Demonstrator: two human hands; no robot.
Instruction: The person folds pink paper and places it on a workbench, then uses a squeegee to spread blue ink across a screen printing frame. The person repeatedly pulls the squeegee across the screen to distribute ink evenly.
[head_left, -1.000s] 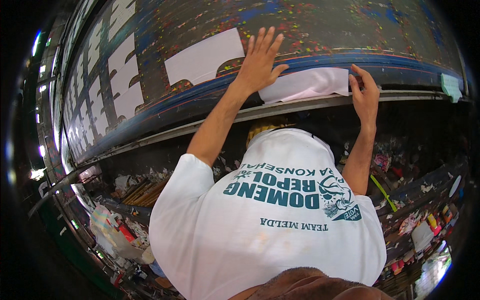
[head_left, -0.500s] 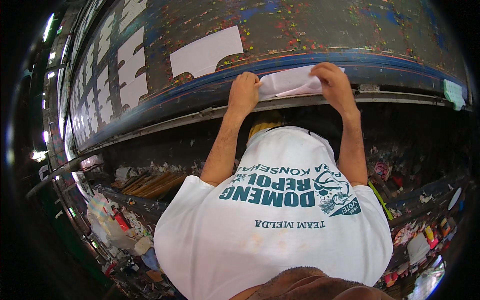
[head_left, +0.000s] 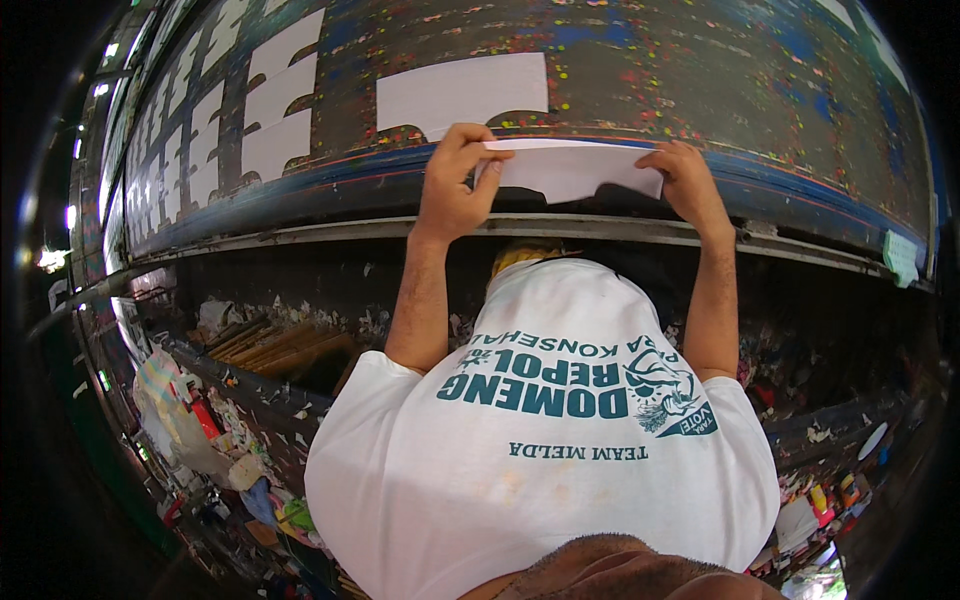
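Note:
A white cut piece with a curved notch along its lower side stretches between my hands at the near edge of the dark, paint-speckled table. My left hand pinches its left end, while my right hand has curled fingers on its right end. Just beyond, another white cut piece lies flat on the table. More white pieces with notched edges are laid out in rows at the left.
A blue band and a metal rail run along the near edge. A small pale green item sits at the right. Below the table are wooden sticks, rags and scraps.
My left hand went from spread fingers to gripping the piece, and my right hand moved onto it. The piece now lies straighter, its notched edge showing toward me.

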